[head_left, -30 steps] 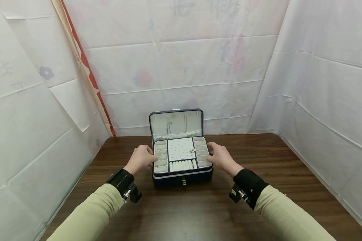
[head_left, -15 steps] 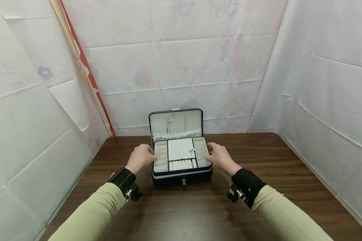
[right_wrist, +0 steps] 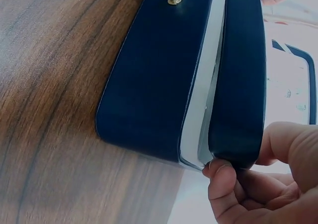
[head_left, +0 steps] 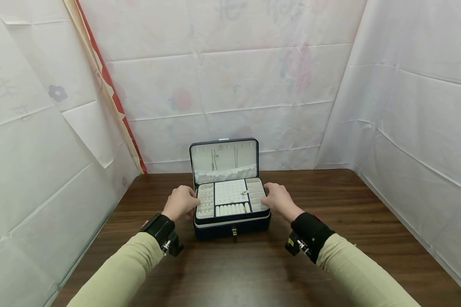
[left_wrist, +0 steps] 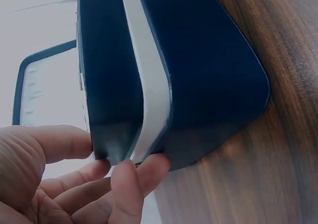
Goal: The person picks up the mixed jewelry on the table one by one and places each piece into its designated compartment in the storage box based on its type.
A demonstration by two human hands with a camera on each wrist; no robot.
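Note:
A dark blue jewelry box (head_left: 215, 232) stands on the table, its lid (head_left: 246, 157) raised at the back. The lift-out tray (head_left: 205, 200) sits slightly proud of the box, and a pale inner wall (left_wrist: 154, 85) shows in the gap in the left wrist view. My left hand (head_left: 179, 204) pinches the tray's left end, thumb on top and fingers at its lower edge. At the opposite end my right hand (head_left: 279, 199) pinches it likewise. Small earrings (head_left: 244, 193) hang on the dotted panel beside ring rolls (head_left: 230, 209). Thin necklaces (head_left: 214, 160) hang inside the lid.
The brown wooden table (head_left: 230, 273) extends in front of the box and to both sides. White sheeting (head_left: 230, 85) hangs behind and along both sides. A metal clasp (head_left: 234, 232) sits on the box's front.
The tray's rear edge has dropped slightly, showing more of the lid's lower pocket. Both hands keep their grip at its ends, with the right forearm drawn a little inward.

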